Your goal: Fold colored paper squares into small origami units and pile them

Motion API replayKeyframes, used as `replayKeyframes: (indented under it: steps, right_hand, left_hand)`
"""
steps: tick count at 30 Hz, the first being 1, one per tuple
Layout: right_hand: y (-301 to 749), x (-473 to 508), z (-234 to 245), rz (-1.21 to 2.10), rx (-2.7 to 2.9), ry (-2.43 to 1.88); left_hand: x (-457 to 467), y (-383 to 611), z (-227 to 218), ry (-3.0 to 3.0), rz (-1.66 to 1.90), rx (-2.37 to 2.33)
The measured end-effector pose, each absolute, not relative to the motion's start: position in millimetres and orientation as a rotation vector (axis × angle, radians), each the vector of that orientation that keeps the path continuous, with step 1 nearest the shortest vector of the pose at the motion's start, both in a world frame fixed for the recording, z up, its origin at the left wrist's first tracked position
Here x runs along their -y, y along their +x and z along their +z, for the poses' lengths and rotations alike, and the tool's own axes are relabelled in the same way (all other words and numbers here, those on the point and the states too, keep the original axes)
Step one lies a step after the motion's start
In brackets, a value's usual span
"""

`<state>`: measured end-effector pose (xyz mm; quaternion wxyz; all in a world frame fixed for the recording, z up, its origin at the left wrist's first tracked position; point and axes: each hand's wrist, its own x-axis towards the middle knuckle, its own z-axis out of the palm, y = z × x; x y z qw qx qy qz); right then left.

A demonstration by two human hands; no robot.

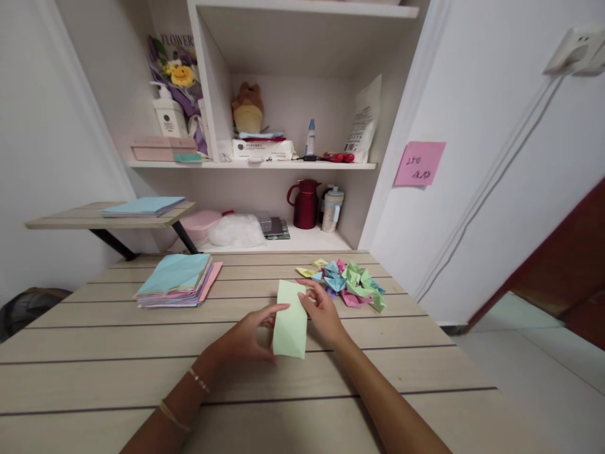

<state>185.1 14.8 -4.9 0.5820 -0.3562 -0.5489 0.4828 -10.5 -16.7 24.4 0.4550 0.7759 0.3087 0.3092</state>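
- Currently, pale-green paper [289,331] above bench [269,416], between hands.
- Left hand [246,335]: fingers holding its left edge.
- Right hand [325,315]: fingers pinching its far right edge.
- Farther left, coloured paper stack [174,277]; farther right, folded-paper pile [358,280].

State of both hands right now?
Left hand: holding the green paper at its left edge.
Right hand: holding the same sheet near its upper right.

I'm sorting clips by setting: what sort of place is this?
Probably a home or dorm desk area: a slatted tabletop, a shelf with a plush toy, and a red jug below.
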Motion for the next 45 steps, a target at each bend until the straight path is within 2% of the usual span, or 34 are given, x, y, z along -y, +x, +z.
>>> replayKeyframes:
  steps: [5,12,20,24,28,36,41,45]
  right_hand:
    - [186,-15,-5,1.168,1.211,-0.861]
    - [188,-13,-2,1.168,1.257,-0.847]
    - [188,-6,6,1.199,1.406,-0.774]
    - [186,-4,7,1.043,1.643,-0.746]
    - [183,-3,7,0.928,1.669,-0.798]
    - [174,-2,2,1.221,1.35,-0.789]
    - [172,-5,-4,1.256,1.316,-0.807]
    - [172,-4,-3,1.245,1.405,-0.818]
  left_hand:
    - [16,-10,27,2.092,0.706,-0.868]
    - [16,-9,25,2.054,0.791,-0.818]
    - [5,-13,10,1.799,1.123,-0.962]
    - [1,-12,3,1.685,1.294,-1.016]
    - [1,-6,3,1.575,1.285,-0.993]
    - [6,6,8,1.303,1.24,-0.978]
    - [6,6,7,1.194,1.316,-0.854]
    - [4,1,11,1.191,1.326,-0.941]
